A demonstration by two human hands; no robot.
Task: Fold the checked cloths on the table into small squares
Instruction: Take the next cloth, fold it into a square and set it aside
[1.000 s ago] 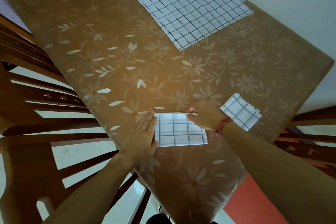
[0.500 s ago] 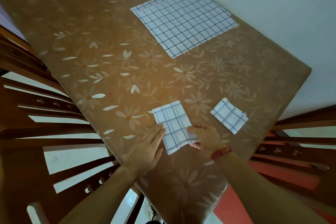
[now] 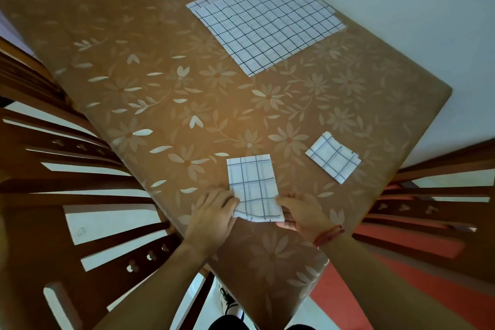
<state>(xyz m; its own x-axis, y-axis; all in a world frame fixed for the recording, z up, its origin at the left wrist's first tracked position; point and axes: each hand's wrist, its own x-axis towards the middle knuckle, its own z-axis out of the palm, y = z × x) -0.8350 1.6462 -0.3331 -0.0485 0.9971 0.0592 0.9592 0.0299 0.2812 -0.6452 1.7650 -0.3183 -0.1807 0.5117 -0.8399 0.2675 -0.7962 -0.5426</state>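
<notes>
A partly folded white checked cloth [image 3: 252, 185] lies as a narrow rectangle near the table's front edge. My left hand [image 3: 214, 213] pinches its near left corner. My right hand [image 3: 301, 211] pinches its near right corner, fingers curled under the edge, and that near edge is lifted slightly off the table. A small folded checked square [image 3: 333, 158] lies to the right, apart from both hands. At the far side a stack of flat, unfolded checked cloths [image 3: 265, 21] is spread out.
The table [image 3: 160, 75] wears a brown flowered cover. Wooden chairs [image 3: 53, 169] stand at the left and another chair [image 3: 442, 195] at the right. A pale wall lies beyond the far right edge. Red floor shows below right.
The cloth has been turned from lying crosswise to lying lengthwise away from me. Both hands moved to its near corners and now grip them, lifting the near edge.
</notes>
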